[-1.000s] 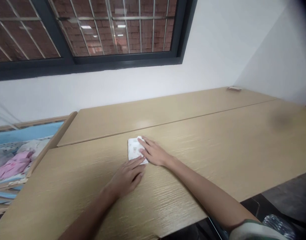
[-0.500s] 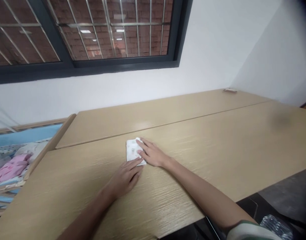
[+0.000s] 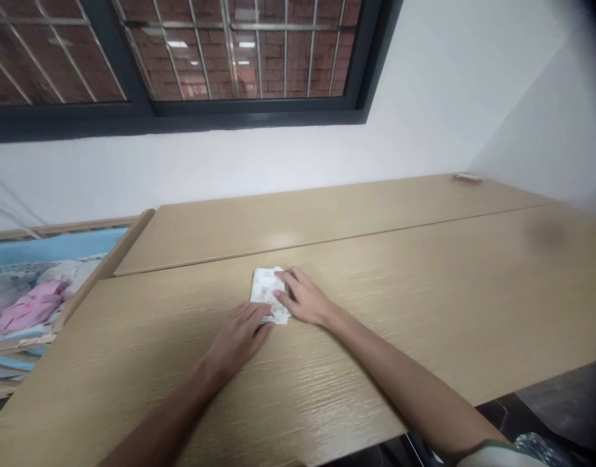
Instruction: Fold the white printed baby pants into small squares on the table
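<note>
A small folded white cloth with a faint print (image 3: pixel 265 290) lies on the light wooden table (image 3: pixel 424 285), near its middle. My right hand (image 3: pixel 305 299) rests on the cloth's right side, fingers stretched flat and pressing it down. My left hand (image 3: pixel 239 337) lies flat on the table just below the cloth, its fingertips touching the cloth's near edge. Both hands have their fingers extended. Neither hand grips anything.
A wooden cot (image 3: pixel 83 272) with blue lining and pink and white clothes (image 3: pixel 28 311) stands at the left of the table. A small flat object (image 3: pixel 467 177) lies at the far right corner. A barred window (image 3: pixel 181 58) is above the white wall.
Both hands stay on the folded cloth. My left hand's fingers have slid slightly onto its near edge. The camera view has shifted a little.
</note>
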Demonstrator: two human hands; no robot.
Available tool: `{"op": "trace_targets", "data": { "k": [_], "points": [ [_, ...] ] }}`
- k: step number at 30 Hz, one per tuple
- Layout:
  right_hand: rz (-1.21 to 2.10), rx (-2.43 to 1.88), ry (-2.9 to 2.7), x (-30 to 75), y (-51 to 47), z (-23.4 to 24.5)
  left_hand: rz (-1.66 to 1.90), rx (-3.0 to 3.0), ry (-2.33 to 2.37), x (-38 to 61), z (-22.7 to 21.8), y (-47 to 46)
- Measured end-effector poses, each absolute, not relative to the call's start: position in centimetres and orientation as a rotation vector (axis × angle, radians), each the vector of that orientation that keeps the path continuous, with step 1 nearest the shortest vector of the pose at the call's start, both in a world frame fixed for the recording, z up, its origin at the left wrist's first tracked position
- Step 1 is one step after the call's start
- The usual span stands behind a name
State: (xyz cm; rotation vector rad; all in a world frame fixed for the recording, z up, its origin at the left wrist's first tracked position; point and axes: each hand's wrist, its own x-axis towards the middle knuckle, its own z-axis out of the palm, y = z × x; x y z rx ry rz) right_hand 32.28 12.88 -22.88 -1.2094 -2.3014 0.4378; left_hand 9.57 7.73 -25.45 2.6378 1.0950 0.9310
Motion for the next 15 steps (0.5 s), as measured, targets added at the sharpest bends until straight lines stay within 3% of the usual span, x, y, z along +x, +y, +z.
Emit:
{"op": "trace_targets", "data": {
  "k": [15],
  "points": [
    [0.483,-1.169,-2.174,32.2,12.8,-22.2,0.926,2.611,1.011,8.9,-24.2,7.6]
  ]
}}
